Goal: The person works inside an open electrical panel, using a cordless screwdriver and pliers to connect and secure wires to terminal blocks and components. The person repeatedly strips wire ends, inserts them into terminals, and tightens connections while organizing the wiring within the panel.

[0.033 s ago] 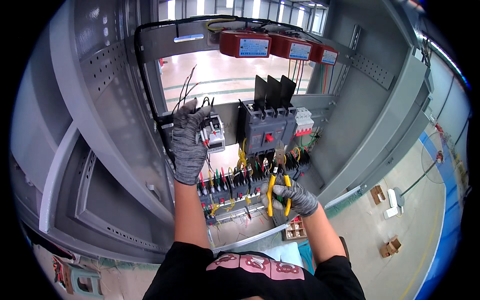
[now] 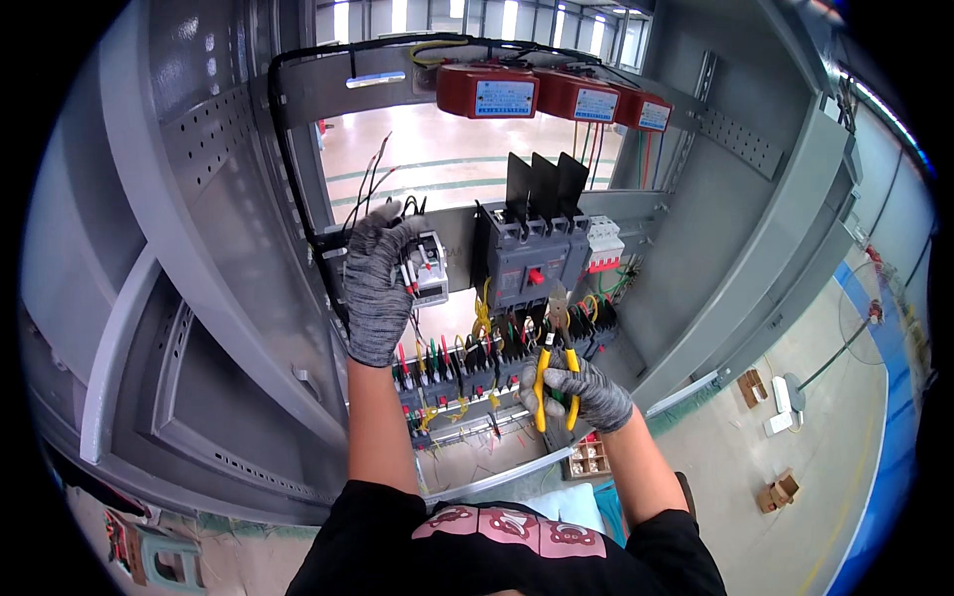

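Note:
My left hand (image 2: 376,283), in a grey knit glove, is closed beside a small white-and-grey electrical device (image 2: 429,268) on the cabinet's crossbar. Thin black wires (image 2: 370,184) rise out past its fingers, which curl round them; the fingertips are partly hidden. Red-tipped wire ends show between the glove and the device. My right hand (image 2: 594,394), gloved alike, grips cutting pliers (image 2: 556,372) by their yellow handles. Those handles are spread, and the metal jaws point up, just below a large grey circuit breaker (image 2: 537,263) with a red toggle.
Below runs a row of small breakers (image 2: 477,372) with many coloured wires. Three red transformers (image 2: 487,91) hang from the upper bar. A white miniature breaker (image 2: 604,245) sits right of the big one. Grey cabinet walls (image 2: 686,228) enclose both sides. Cardboard boxes (image 2: 778,491) lie on the floor.
The pliers and my right hand have shifted very slightly to the right. My left hand stays at the device, its fingers barely moved.

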The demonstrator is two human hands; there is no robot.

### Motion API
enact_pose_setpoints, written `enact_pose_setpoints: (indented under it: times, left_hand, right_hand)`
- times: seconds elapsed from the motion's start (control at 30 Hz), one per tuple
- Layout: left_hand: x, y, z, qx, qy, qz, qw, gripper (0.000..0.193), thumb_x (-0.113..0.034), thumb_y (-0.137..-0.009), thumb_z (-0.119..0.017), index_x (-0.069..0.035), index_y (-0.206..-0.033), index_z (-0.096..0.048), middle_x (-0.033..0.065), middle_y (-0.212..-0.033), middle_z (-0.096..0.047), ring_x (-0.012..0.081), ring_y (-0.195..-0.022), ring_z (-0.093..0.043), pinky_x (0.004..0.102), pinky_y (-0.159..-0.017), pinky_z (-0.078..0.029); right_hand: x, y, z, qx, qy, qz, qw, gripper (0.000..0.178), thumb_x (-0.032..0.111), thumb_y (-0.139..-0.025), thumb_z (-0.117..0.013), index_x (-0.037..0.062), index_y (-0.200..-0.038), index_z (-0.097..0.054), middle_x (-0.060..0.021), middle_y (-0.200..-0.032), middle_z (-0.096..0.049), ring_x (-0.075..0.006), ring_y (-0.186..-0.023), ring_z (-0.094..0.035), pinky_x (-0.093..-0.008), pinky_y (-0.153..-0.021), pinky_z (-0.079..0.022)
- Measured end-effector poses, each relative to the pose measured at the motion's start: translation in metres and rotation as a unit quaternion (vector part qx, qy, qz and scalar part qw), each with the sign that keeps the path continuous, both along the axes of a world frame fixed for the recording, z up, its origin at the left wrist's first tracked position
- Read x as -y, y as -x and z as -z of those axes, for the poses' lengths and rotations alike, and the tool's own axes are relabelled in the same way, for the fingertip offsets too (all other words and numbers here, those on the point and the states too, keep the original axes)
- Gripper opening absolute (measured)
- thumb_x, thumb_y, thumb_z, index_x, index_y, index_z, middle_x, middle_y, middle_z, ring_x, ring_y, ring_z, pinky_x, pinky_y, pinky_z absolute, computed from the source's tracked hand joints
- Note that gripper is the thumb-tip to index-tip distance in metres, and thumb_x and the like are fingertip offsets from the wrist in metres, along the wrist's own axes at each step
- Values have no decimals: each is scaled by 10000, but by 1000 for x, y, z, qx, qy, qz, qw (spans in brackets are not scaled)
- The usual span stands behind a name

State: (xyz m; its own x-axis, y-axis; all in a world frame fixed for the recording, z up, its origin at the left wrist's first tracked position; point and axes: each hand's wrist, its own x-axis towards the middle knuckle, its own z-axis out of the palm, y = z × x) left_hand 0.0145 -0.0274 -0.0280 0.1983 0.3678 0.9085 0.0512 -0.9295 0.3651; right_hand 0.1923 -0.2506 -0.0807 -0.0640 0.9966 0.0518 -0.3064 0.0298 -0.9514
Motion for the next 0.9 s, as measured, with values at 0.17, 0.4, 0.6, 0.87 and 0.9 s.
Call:
enact_pose_setpoints:
  times: [0.17,0.4,0.6,0.87,0.9]
  left_hand:
    - [-23,5,10,4,104,177,979,439,144,-721,-573,-112,-1061,-681,63,-1121,-619,206,-1039,-612,321,-897,-525]
    - [-19,-1,-4,-84,22,75,993,267,88,-751,-653,-38,-986,-673,77,-1103,-637,180,-1029,-620,293,-887,-526]
    - [-8,-9,-17,-102,-122,-54,986,196,-173,-646,-780,-140,-822,-700,8,-890,-660,220,-894,-572,388,-869,-384]
    - [-5,-18,-14,-152,-110,-41,981,193,-261,-724,-732,-170,-895,-732,36,-866,-602,238,-941,-541,440,-963,-326]
    - [-5,-18,-14,-156,-112,-45,980,190,-273,-735,-719,-174,-896,-732,38,-862,-600,244,-944,-539,452,-968,-319]
  right_hand:
    - [-1,5,-11,56,-3,41,998,406,354,-848,-655,-3,-1034,-605,-111,-846,-664,-83,-583,-542,-195,-518,-428]
    - [-22,13,-19,107,14,61,992,561,397,-844,-663,0,-1218,-528,-91,-992,-650,-93,-713,-606,-197,-590,-468]
    - [-59,32,-4,155,-39,129,979,324,283,-969,-542,48,-1192,-554,-27,-941,-650,-77,-753,-560,-236,-662,-477]
    - [-81,33,-26,183,-44,158,969,288,250,-972,-519,16,-1131,-570,-39,-930,-654,-89,-727,-573,-244,-657,-477]
    - [-80,34,-31,183,-45,157,969,282,247,-973,-516,17,-1126,-572,-38,-923,-652,-91,-724,-573,-243,-651,-475]
